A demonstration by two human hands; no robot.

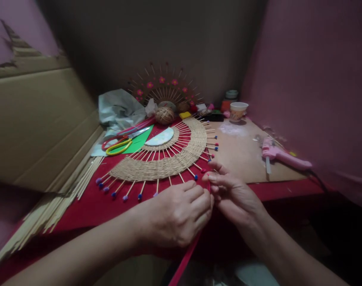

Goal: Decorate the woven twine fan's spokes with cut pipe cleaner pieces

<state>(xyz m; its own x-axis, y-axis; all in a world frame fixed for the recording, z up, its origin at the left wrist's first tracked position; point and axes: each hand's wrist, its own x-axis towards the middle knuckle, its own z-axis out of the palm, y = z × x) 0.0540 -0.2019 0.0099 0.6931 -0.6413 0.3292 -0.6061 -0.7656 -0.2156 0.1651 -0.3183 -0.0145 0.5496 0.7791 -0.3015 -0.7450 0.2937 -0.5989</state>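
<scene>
A pinkish-red ribbon-like strip (185, 262) runs up from the bottom edge into my left hand (181, 212), whose fingers are closed around it. My right hand (239, 194) pinches the upper end of the strip between thumb and fingers, close beside the left hand. Just beyond both hands lies a woven half-round fan piece (157, 169), with thin sticks radiating from it. Blue, pink and purple small balls tip many of the sticks. A pale half-disc (160, 137) sits at its centre. My left hand hides some of the nearest stick ends.
Scissors (120, 146) lie on green paper (143, 142) at left, near a bundle of thin sticks (82, 180). A twine ball (164, 115) and a finished-looking flowered fan (166, 85) stand behind. At right are a paper cup (238, 113) and a pink glue gun (284, 155) on cardboard (243, 159).
</scene>
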